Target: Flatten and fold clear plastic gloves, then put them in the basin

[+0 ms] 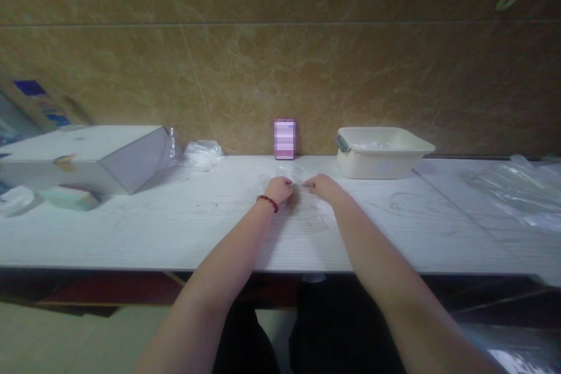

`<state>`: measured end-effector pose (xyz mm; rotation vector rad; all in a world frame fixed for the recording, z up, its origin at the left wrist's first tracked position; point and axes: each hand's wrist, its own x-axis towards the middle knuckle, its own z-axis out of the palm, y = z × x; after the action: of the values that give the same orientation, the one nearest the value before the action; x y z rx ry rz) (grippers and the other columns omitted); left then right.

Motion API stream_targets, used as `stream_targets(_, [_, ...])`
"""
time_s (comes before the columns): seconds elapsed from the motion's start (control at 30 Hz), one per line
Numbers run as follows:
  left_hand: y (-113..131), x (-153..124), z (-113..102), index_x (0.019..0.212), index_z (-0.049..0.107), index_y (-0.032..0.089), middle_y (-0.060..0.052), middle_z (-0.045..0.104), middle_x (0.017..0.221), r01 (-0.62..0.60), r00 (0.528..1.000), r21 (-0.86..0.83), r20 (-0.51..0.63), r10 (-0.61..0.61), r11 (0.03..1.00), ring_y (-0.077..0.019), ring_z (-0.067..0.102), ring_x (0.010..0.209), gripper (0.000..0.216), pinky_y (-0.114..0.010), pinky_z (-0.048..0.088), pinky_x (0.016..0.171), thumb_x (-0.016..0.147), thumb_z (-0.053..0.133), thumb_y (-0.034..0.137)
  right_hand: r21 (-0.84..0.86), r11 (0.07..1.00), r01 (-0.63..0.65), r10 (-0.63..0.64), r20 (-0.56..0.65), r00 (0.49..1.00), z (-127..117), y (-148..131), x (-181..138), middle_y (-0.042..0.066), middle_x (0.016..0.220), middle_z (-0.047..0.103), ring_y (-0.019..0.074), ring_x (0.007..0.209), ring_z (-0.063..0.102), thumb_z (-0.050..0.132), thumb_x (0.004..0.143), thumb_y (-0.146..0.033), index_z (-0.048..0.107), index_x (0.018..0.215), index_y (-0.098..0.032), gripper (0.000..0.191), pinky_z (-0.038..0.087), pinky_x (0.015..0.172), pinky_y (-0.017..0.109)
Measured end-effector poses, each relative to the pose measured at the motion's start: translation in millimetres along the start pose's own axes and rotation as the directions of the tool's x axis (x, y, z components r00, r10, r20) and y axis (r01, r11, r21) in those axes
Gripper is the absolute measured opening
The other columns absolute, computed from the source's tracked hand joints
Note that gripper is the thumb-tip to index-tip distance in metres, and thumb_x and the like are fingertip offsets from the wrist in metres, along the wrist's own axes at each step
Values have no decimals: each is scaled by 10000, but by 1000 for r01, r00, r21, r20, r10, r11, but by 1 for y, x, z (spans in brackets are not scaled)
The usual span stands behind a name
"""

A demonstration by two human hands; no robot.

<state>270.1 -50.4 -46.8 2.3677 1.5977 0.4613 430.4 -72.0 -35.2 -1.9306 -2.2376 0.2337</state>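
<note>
Both my hands are over the middle of the white wood-grain table (153, 234), a short gap apart. My left hand (279, 189), with a red beaded bracelet (268, 203) at the wrist, has its fingers bent in a pinch. Opposite it, my right hand (325, 187) also pinches, thumb and forefinger pointing left. A thin clear plastic bag (316, 221) lies under and between the hands, its outline very faint; the fingertips seem to grip it. Just behind the hands, a phone (284, 139) with a blurred lit screen leans against the wall.
A cream plastic bin (377, 163) with a grey handle stands at the back right, clear plastic inside. At left are a large white box (79, 155), a pale green block (70, 197) and crumpled clear plastic (204, 155). More clear plastic (521, 187) lies far right. A tiled wall (245, 70) rises behind.
</note>
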Motion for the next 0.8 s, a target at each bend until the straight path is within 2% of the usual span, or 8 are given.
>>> stream_targets(0.13, [-3, 1, -2, 971, 583, 146, -47, 596, 980, -14, 1000, 55, 20, 13, 998, -145, 526, 905, 324, -193, 377, 782, 684, 449, 214, 44, 999, 20, -21, 16, 1000, 0, 2, -2, 17, 939, 617, 146, 823, 553, 531, 680, -202, 595, 985, -239, 314, 394, 717, 206])
stream_targets(0.3, [-4, -3, -11, 945, 582, 129, -98, 559, 1019, -64, 998, 150, 31, 60, 987, -194, 476, 974, 288, -271, 340, 849, 734, 405, 214, 85, 995, 55, -61, 70, 996, -3, 4, -4, 16, 975, 605, 142, 841, 552, 524, 674, -185, 563, 1035, -216, 364, 395, 738, 205])
stream_targets(0.4, [1, -9, -11, 1060, 494, 190, -63, 428, 1188, -220, 975, 210, 63, 211, 953, -207, 354, 1098, 326, -341, 269, 917, 766, 382, 275, 94, 991, 94, -102, 88, 991, -4, 7, -2, 7, 1019, 585, 143, 876, 542, 525, 672, -196, 547, 1054, -224, 384, 388, 764, 207])
stream_targets(0.47, [5, -12, -9, 1127, 416, 239, -32, 361, 1243, -362, 931, 258, 144, 334, 896, -223, 278, 1145, 355, -430, 228, 926, 790, 340, 323, 82, 991, 109, -119, 116, 986, -5, 8, 0, 3, 1036, 576, 148, 891, 537, 530, 669, -206, 533, 1069, -236, 401, 386, 772, 214])
stream_targets(0.53, [6, -14, -6, 1152, 378, 263, -24, 364, 1240, -441, 893, 283, 235, 384, 852, -248, 247, 1154, 373, -519, 194, 901, 810, 279, 377, 63, 993, 101, -110, 159, 981, -7, 8, 2, -2, 1039, 574, 152, 895, 537, 535, 668, -215, 521, 1080, -251, 414, 390, 772, 221])
stream_targets(0.63, [2, -14, -8, 1154, 375, 290, -15, 379, 1233, -439, 883, 284, 312, 350, 853, -275, 233, 1154, 406, -581, 156, 870, 814, 213, 444, 46, 996, 71, -79, 202, 976, -11, 7, 5, -13, 1055, 564, 155, 911, 531, 550, 662, -241, 523, 1073, -269, 413, 390, 780, 228])
stream_targets(0.8, [-12, -12, -18, 1183, 340, 320, 7, 301, 1295, -410, 877, 281, 384, 290, 868, -291, 208, 1169, 428, -612, 124, 848, 812, 185, 467, 43, 998, 54, -62, 226, 972, -14, 6, 6, -21, 1089, 542, 163, 954, 508, 568, 647, -257, 532, 1057, -277, 411, 377, 808, 239])
